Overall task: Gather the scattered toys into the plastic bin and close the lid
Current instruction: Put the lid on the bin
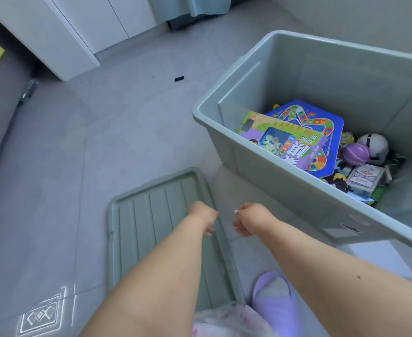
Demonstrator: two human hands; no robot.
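The lid (pixel 161 229) is laid flat on the floor (pixel 103 142) beside the bin (pixel 268 166) of toys (pixel 321 147). Both the left hand (pixel 203 215) and the right hand (pixel 251 218) are held over its far right edge, fingers loosely curled, nothing gripped.

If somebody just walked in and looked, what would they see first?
Probably the big grey-green plastic bin on the right, open, with bright toys inside: a blue board game, a green and purple game box lying on it, and a purple ball. Next, its lid lying flat on the tiled floor, with the left hand and the right hand reaching down over its right edge.
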